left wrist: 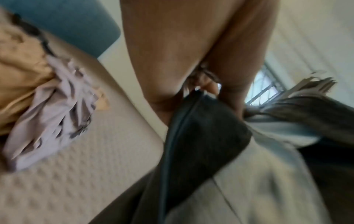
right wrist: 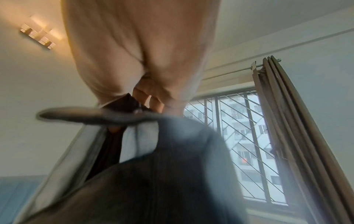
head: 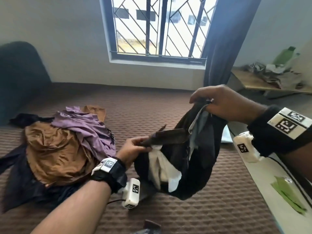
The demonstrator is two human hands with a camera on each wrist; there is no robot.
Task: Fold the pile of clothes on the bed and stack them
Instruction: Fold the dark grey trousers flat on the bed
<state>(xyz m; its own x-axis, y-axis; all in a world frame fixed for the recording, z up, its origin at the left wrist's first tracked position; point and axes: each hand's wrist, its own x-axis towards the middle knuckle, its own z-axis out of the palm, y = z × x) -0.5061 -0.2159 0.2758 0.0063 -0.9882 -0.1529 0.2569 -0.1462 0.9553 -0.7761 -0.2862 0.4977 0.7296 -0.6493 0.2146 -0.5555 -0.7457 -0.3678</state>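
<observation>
Head view, left to right: a pile of clothes (head: 64,147), about four garments, lies on the bed (head: 219,208); the left hand (head: 133,149) and right hand (head: 224,103) each pinch one dark garment (head: 199,166), slung between them, rising rightward, clear of the pile.

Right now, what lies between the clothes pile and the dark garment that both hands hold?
In the head view, only the left hand and bare brown bedcover lie between the clothes pile and the dark garment, which the right hand also grips.
</observation>
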